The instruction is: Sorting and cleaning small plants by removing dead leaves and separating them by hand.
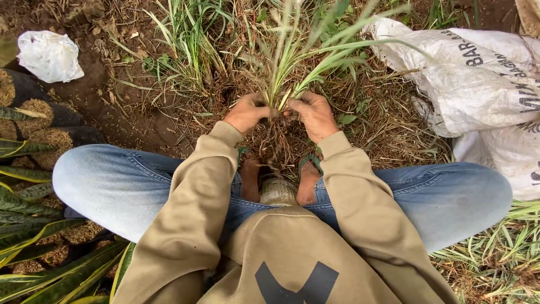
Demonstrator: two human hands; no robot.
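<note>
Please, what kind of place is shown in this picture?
Probably an outdoor plant nursery or garden plot. Both hands, left hand and right hand, grip a grass clump with roots over bare soil; potted plants and white sacks lie around.

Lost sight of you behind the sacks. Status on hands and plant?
Left hand and right hand both gripping grass clump at its base. Roots dangling, soil attached. White sack right, clear of hands.

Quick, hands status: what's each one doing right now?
Left hand: closed, gripping the base of the grass clump.
Right hand: closed on the same clump's base, beside the left.
</note>
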